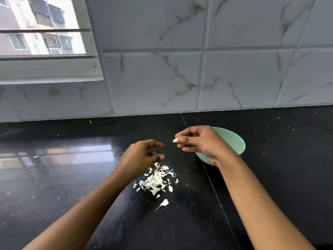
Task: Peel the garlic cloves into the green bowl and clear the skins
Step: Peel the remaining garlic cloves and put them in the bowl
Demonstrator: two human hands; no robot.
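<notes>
The place is a home kitchen. A polished black stone bench (72, 177) runs along a wall of white, marble-patterned tiles (153, 78), and small crumbs are scattered over the slab. Signs of food preparation sit on it: a heap of garlic skins (156, 181) and a green bowl (232, 141), with a garlic clove (175, 140) held nearby. A window (41, 27) looks onto apartment blocks (16, 37).

In front of me a glossy black stone desk (54, 168), seamed down the middle and mirroring the daylight, runs back to a wall (198, 69) of white marble-veined tiles, with a white-framed window (50, 69) at my upper left showing apartment blocks (23, 33) outside.
</notes>
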